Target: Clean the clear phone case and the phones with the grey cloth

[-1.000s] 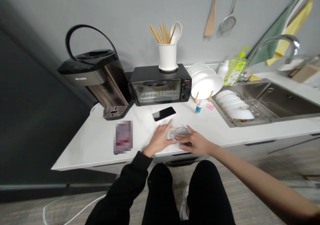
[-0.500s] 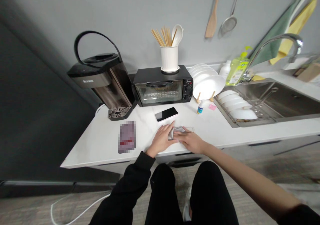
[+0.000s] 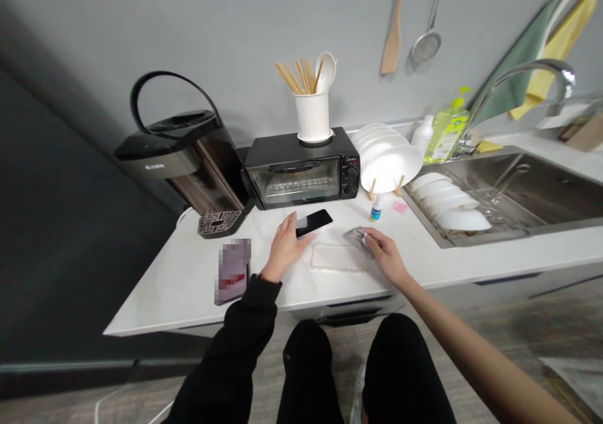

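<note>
Phone case point(image 3: 336, 257) lies near the countertop point(image 3: 299, 289) front edge; left hand point(image 3: 283, 245) grips smartphone point(image 3: 315, 223), right hand point(image 3: 387, 256) pinches grey cloth point(image 3: 354, 236).

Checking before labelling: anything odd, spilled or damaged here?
Only the item left of the left hand stands out: it's covered by blocky pixels, so details are unreadable. No spill or damage shows around the phone or clear case.

Bare white counter point(image 3: 421, 257) lay open between the right hand point(image 3: 385, 250) and the sink point(image 3: 471, 244), while farther back a black toaster oven point(image 3: 292, 186), standing plates point(image 3: 394, 168) and a small bottle point(image 3: 375, 212) barred the way to the wall point(image 3: 235, 34).
</note>
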Demonstrator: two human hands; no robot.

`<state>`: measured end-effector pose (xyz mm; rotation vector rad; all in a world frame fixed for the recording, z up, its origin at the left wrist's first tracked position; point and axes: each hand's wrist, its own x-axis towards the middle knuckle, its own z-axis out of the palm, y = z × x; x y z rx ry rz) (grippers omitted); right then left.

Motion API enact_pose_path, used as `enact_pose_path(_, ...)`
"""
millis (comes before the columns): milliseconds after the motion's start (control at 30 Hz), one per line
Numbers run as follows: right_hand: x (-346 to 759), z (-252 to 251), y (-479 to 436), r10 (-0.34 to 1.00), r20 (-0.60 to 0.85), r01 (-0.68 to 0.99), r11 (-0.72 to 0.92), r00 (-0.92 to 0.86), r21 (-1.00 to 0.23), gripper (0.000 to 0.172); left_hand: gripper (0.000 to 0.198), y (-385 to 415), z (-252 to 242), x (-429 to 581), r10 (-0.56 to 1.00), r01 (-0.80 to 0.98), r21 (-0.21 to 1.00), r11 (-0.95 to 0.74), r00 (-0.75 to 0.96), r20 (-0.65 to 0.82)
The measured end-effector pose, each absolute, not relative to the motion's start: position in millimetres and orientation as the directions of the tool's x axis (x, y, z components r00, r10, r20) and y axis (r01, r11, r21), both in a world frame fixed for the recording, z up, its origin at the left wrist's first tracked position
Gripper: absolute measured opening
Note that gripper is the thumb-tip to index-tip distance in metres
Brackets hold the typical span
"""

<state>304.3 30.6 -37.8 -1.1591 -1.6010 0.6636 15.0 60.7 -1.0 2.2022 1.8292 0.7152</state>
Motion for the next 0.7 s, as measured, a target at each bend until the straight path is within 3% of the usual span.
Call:
enact_pose_path(100, 281, -31, 55, 0.89, 0.455, 0.342, 0.436, -0.026, -0.832, 0.046, 0.097, 93, -3, 21, 0.971, 0.907, 0.375, -0.192, 0.12, 0.209)
enact_pose_path(300, 257, -16, 113, 0.818, 0.575, 0.35, 0.534, 0.016, -0.77, 0.048, 0.057, 112, -17, 25, 0.938, 0.872, 0.377, -0.313, 0.22, 0.269)
enact_pose_path(433, 252, -15, 136, 0.736, 0.677, 0.388, 0.614, 0.035, -0.687, 0.043, 0.054, 112, -14, 21, 0.922, 0.847, 0.4, -0.351, 0.238, 0.306)
enact_pose_path(500, 251, -18, 140, 0.639, 0.766, 0.457, 0.662, 0.07, -0.594, 0.039, 0.05, 111, -7, 21, 0.923, 0.795, 0.489, -0.359, 0.225, 0.312)
enact_pose_path(567, 250, -22, 140, 0.542, 0.834, 0.532, 0.677, 0.106, -0.508, 0.037, 0.044, 111, 2, 26, 0.948, 0.572, 0.757, -0.317, 0.18, 0.261)
enact_pose_path(633, 250, -25, 140, 0.493, 0.864, 0.567, 0.686, 0.098, -0.456, 0.036, 0.046, 110, 10, 35, 0.97, 0.22, 0.96, -0.172, 0.208, 0.127)
enact_pose_path(700, 250, -24, 139, 0.482, 0.876, 0.554, 0.729, 0.0, -0.402, 0.035, 0.053, 109, 15, 47, 0.955, -0.157, 0.982, 0.102, 0.293, -0.052)
